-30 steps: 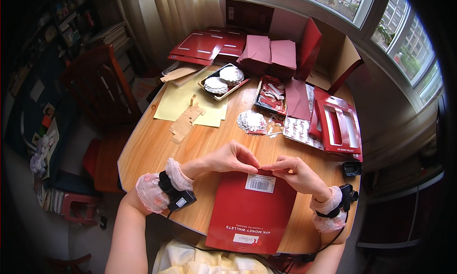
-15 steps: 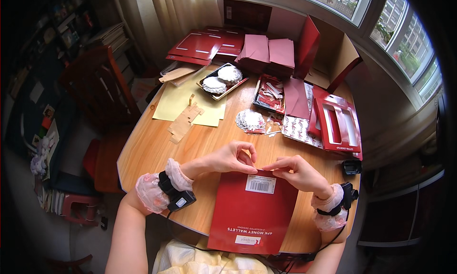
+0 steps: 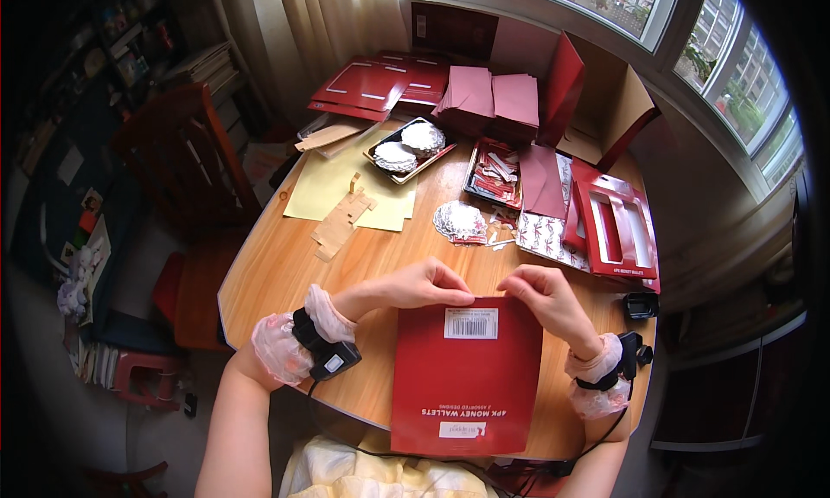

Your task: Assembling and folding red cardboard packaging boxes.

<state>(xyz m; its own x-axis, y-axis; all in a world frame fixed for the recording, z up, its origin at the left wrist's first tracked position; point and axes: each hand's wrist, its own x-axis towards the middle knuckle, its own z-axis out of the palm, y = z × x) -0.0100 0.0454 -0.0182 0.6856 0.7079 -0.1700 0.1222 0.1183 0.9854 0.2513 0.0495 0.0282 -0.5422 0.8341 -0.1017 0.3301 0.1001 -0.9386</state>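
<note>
A flat red cardboard packet (image 3: 462,377) with a white barcode label (image 3: 471,323) near its top edge lies at the table's front, its print upside down to me. My left hand (image 3: 419,284) pinches the middle of that top edge between thumb and fingers. At the right part of the same edge, the fingers of my right hand (image 3: 549,301) are closed, with their tips a little apart from the left ones. The fingers partly hide the edge and whatever lies between them.
Beyond my hands sit a pile of round white stickers (image 3: 460,221), a black tray of red-and-white strips (image 3: 494,174) and another tray with white stacks (image 3: 406,152). Red window sleeves (image 3: 618,226) lie at right, pink envelopes (image 3: 516,96) at the back, brown tape pieces (image 3: 344,224) at left.
My right hand's fingertips have moved right, away from the left ones, along the packet's top edge. The left hand stays at the edge. The packet has shifted slightly and stands straighter.
</note>
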